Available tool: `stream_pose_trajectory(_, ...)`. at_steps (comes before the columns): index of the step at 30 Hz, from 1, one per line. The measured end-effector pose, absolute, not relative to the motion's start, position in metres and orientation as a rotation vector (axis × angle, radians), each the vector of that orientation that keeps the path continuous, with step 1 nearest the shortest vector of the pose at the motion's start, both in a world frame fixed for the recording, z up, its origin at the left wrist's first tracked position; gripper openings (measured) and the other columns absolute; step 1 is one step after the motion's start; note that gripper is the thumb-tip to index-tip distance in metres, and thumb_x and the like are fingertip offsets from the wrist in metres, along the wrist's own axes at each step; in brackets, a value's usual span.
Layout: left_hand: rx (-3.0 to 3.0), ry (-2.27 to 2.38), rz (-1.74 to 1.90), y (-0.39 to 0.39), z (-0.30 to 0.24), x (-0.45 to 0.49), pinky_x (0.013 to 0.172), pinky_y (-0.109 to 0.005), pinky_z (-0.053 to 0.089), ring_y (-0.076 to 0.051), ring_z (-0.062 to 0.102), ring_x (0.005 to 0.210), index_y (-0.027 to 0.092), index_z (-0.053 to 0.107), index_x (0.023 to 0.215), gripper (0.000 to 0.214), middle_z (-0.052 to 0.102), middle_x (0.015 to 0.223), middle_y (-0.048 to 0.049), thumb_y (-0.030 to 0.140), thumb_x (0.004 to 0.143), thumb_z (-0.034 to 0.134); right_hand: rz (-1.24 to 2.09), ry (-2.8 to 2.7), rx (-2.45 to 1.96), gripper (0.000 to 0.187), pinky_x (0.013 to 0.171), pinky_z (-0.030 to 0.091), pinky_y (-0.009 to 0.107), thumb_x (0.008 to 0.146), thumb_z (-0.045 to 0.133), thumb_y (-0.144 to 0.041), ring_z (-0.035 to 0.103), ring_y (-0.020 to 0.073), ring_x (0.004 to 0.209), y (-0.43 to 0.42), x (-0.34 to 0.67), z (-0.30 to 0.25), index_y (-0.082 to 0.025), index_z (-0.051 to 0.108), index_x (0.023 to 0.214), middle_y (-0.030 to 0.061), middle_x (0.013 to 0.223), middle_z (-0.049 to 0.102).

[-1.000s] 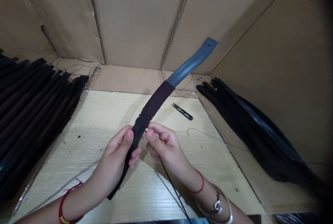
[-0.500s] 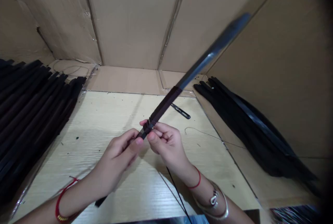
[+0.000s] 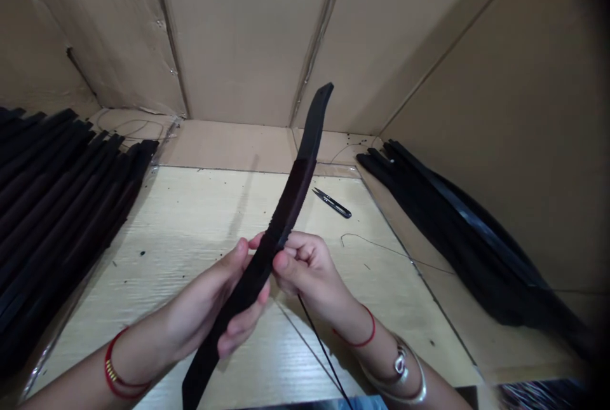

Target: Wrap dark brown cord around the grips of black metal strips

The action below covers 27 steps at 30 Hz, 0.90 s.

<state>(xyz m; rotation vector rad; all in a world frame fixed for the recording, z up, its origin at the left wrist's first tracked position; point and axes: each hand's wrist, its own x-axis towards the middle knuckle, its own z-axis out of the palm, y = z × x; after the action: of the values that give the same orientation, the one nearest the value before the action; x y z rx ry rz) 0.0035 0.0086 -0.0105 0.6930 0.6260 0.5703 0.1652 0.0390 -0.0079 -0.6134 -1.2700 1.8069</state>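
A long, slightly curved black strip [image 3: 312, 133] slants up and away in front of me, its broad face turned up. Dark maroon cord wrapping [image 3: 291, 200] covers its middle in tight turns. Under its lower half lies my left hand [image 3: 203, 299], fingers curled round the strip and thumb along the far edge. My right hand [image 3: 307, 267] pinches at the near end of the wrapping, thumb against the strip's right edge. From that hand a thin dark cord [image 3: 316, 336] runs down to the bottom of the view. The exact grip on the cord is hidden behind the fingers.
Small black thread snips [image 3: 332, 203] lie on the pale wooden table [image 3: 190, 206]. Many dark strips [image 3: 61, 206] are stacked at the left, and another bundle of black strips [image 3: 452, 232] lies at the right. Cardboard walls [image 3: 248, 35] enclose the back and sides. A loose thread [image 3: 381, 246] curls at the right.
The strip has rolled so its broad face shows, and its far end has swung left and lower. My left hand has turned under it; my right hand stays at the wrapping's end.
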Motion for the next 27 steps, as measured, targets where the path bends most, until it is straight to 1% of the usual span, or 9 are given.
stream_pose_trajectory(2,0.905,0.811,0.702,0.008,-0.01,0.005,0.04,-0.015,0.034,-0.007,0.042,0.041,0.018,0.054,0.088,0.045,0.051,0.054,0.0032,0.063,0.085,0.053,1.703,-1.232,-0.724,0.029,0.039,0.022,0.017,0.079,0.075,-0.04,0.036,0.0038,0.044,0.039,0.164,-0.008,-0.012,0.07,0.085,-0.0018,0.058,0.054)
stream_pose_trajectory(4,1.057,1.004,0.823,0.008,-0.008,0.005,0.045,-0.013,0.036,-0.006,0.046,0.051,0.018,0.054,0.089,0.036,0.053,0.063,0.0029,0.052,0.084,0.064,1.653,-1.222,-0.789,0.033,0.041,0.025,0.018,0.073,0.079,-0.042,0.04,0.005,0.048,0.04,0.163,-0.008,-0.012,0.069,0.079,0.0001,0.062,0.057)
stream_pose_trajectory(9,0.754,0.699,0.675,0.008,-0.006,0.002,0.034,-0.015,0.025,-0.005,0.024,0.035,0.017,0.053,0.083,0.048,0.033,0.048,0.0079,0.063,0.09,0.042,1.79,-1.234,-0.717,0.034,0.036,0.015,0.018,0.081,0.072,-0.044,0.025,0.0017,0.038,0.039,0.165,-0.007,-0.013,0.059,0.074,-0.0023,0.055,0.057)
stream_pose_trajectory(12,0.857,0.742,0.724,0.008,-0.008,0.003,0.045,-0.017,0.04,-0.008,0.046,0.045,0.014,0.057,0.084,0.049,0.052,0.057,0.0006,0.059,0.093,0.04,1.565,-1.328,-0.838,0.036,0.038,0.02,0.018,0.087,0.066,-0.039,0.034,0.0037,0.04,0.038,0.163,-0.008,-0.014,0.055,0.065,-0.0015,0.052,0.055)
stream_pose_trajectory(14,0.907,0.801,0.789,0.008,-0.009,0.004,0.058,-0.017,0.046,-0.009,0.055,0.059,0.012,0.057,0.078,0.046,0.058,0.067,-0.0037,0.055,0.092,0.048,1.534,-1.372,-0.843,0.031,0.04,0.026,0.018,0.087,0.066,-0.038,0.041,0.0052,0.044,0.039,0.161,-0.01,-0.012,0.06,0.071,-0.0023,0.052,0.053)
stream_pose_trajectory(16,0.742,0.758,0.814,0.008,-0.01,0.003,0.054,-0.014,0.044,-0.006,0.048,0.053,0.012,0.057,0.075,0.043,0.051,0.061,0.0007,0.052,0.091,0.053,1.637,-1.347,-0.768,0.028,0.04,0.026,0.017,0.085,0.068,-0.038,0.04,0.0044,0.043,0.041,0.16,-0.012,-0.011,0.064,0.079,-0.0029,0.055,0.053)
stream_pose_trajectory(20,0.379,0.433,0.617,0.01,-0.017,0.001,0.032,-0.013,0.023,-0.004,0.015,0.035,0.015,0.058,0.075,0.046,0.024,0.045,0.0093,0.055,0.093,0.045,1.866,-1.236,-0.611,0.029,0.037,0.015,0.017,0.083,0.071,-0.04,0.02,0.0017,0.039,0.042,0.164,-0.014,-0.012,0.068,0.087,-0.0076,0.049,0.042)
stream_pose_trajectory(24,0.626,0.422,0.514,0.014,-0.021,0.005,0.031,-0.017,0.025,-0.006,0.021,0.03,0.015,0.056,0.068,0.063,0.027,0.038,0.0071,0.069,0.091,0.031,1.655,-1.388,-0.668,0.033,0.039,0.025,0.018,0.087,0.067,-0.038,0.04,0.0055,0.041,0.036,0.166,-0.013,-0.014,0.068,0.108,-0.0014,0.055,0.059)
stream_pose_trajectory(27,0.983,0.878,0.783,0.015,-0.019,0.007,0.043,-0.016,0.035,-0.007,0.04,0.043,0.015,0.055,0.078,0.056,0.045,0.05,0.0029,0.068,0.088,0.042,1.415,-1.431,-0.741,0.027,0.047,0.038,0.02,0.086,0.067,-0.037,0.054,0.0095,0.052,0.032,0.162,-0.013,-0.014,0.07,0.1,0.0002,0.061,0.062)
